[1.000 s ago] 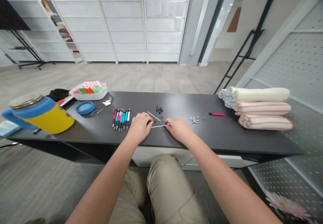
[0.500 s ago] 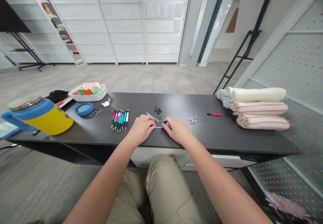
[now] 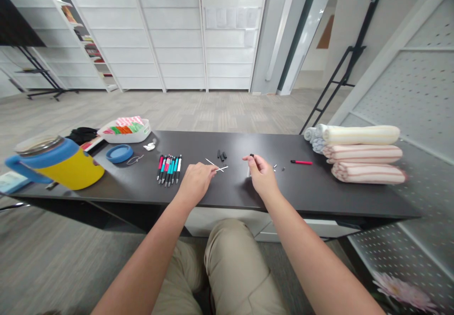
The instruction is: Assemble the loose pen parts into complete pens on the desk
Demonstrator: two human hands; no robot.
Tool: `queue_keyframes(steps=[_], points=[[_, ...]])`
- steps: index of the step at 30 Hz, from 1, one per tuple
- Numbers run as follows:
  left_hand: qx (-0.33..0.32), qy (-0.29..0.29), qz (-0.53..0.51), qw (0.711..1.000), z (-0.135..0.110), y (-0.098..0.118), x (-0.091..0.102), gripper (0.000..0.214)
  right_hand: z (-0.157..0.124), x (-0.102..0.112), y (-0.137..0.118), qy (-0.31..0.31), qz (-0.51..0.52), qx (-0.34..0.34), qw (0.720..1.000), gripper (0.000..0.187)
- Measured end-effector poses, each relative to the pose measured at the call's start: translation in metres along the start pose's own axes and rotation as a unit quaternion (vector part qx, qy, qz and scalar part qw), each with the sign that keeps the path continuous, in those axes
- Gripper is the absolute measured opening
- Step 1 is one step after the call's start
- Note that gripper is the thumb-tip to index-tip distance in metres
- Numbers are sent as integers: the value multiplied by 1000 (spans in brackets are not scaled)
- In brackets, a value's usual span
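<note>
My left hand (image 3: 197, 181) pinches a thin white pen refill (image 3: 224, 167), which points to the right. A second white refill (image 3: 210, 162) lies on the table beneath it, and the two cross. To the right, my right hand (image 3: 261, 173) is raised with thumb and fingers closed on a small pen part; its black end (image 3: 251, 155) shows above the thumb, and the rest is mostly hidden. Beyond the hands lie several short black pen grips (image 3: 222, 155). Small metallic pieces (image 3: 275, 167) are partly covered by my right hand.
A row of assembled pens (image 3: 169, 169) lies left of my hands, and a red pen part (image 3: 301, 162) to the right. Farther left are a blue lid (image 3: 119, 153), a white basket (image 3: 131, 136) and a yellow-and-blue jug (image 3: 64, 166). Rolled towels (image 3: 365, 154) are stacked at the right.
My hands have come apart. The right moved right and up with the black-ended pen part; the left shifted slightly up, and its refill now lies across the other one.
</note>
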State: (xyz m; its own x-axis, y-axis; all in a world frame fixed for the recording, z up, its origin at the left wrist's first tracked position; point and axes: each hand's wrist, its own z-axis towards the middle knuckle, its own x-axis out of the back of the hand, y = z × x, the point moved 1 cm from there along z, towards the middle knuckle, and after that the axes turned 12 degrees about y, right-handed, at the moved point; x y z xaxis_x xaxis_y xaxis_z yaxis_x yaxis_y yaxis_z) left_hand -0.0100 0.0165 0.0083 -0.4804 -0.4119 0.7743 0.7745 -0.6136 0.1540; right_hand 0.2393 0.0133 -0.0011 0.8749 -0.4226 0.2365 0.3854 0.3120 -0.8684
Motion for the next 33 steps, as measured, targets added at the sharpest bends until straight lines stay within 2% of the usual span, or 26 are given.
queue_keyframes(steps=[2,6,15,21,33], points=[[-18,15,-15,1000,-2,0,0,31,0,-1,1,16,60,-39,997,50],[-35,22,-38,998,-5,-3,-3,31,0,-3,1,19,114,-59,991,46],[-28,29,-23,999,-4,-5,-5,25,-2,-6,4,-8,110,-56,992,43],[-33,34,-15,999,-4,-4,-4,25,-3,-8,7,-64,107,-43,991,37],[-34,32,-11,999,-3,-3,-3,21,-8,-11,3,-129,40,-19,991,30]])
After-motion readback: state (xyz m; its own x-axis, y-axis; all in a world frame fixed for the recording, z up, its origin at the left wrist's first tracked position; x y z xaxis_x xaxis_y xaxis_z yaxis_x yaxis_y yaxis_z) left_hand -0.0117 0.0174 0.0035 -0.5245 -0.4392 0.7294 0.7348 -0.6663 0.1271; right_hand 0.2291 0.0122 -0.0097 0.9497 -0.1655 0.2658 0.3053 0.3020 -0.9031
